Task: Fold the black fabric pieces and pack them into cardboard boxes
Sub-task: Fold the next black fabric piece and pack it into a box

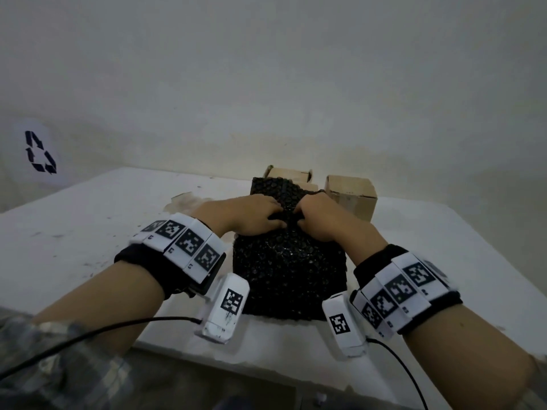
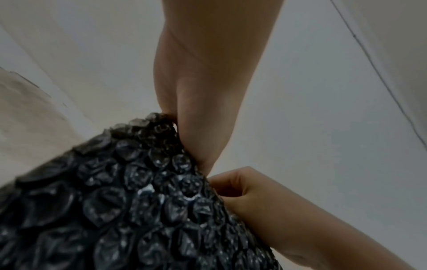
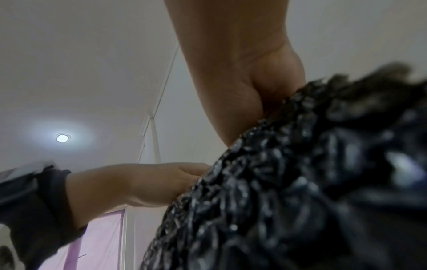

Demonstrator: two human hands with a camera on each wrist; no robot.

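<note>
A black, bubbly-textured fabric piece (image 1: 288,267) lies on the white table (image 1: 88,220), stretching from the near edge toward the boxes. My left hand (image 1: 254,216) and right hand (image 1: 318,216) meet side by side over its middle, fingers curled and pinching a raised ridge of the fabric. In the left wrist view the left hand (image 2: 196,113) grips the fabric (image 2: 138,201) at its top edge, with the right hand (image 2: 265,197) beside it. In the right wrist view the right hand (image 3: 242,95) digs into the fabric (image 3: 300,182).
Two cardboard boxes stand behind the fabric: one (image 1: 288,174) at the back, partly hidden, another (image 1: 350,196) to the right. A wall with a recycling sign (image 1: 40,152) rises behind. Cables trail from both wrist cameras over the table's near edge.
</note>
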